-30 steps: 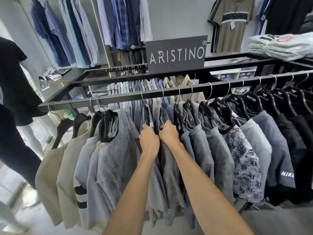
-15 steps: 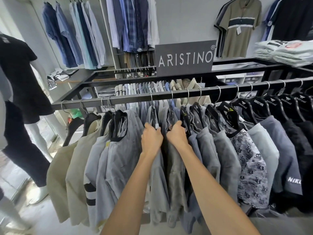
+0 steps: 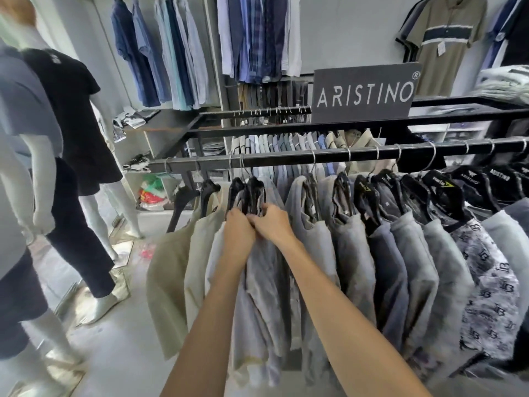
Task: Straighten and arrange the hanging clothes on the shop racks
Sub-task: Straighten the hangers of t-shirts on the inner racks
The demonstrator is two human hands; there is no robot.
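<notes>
Two mannequins (image 3: pixel 71 116) stand at far left. On the black rail (image 3: pixel 286 157), past the beige shirts (image 3: pixel 171 267), the left grip (image 3: pixel 239 226) and right grip (image 3: pixel 273 222) touch each other, both clenched on the pale grey shirts (image 3: pixel 263 287) just under their black hangers (image 3: pixel 254 187). Darker grey shirts (image 3: pixel 352 253) hang further right, with the ARISTINO sign (image 3: pixel 363 93) above them.

The left hand (image 3: pixel 239 229) and right hand (image 3: pixel 272 222) touch each other, gripping the collar of a grey shirt (image 3: pixel 264 282) hung on the black rail (image 3: pixel 286 158).
</notes>
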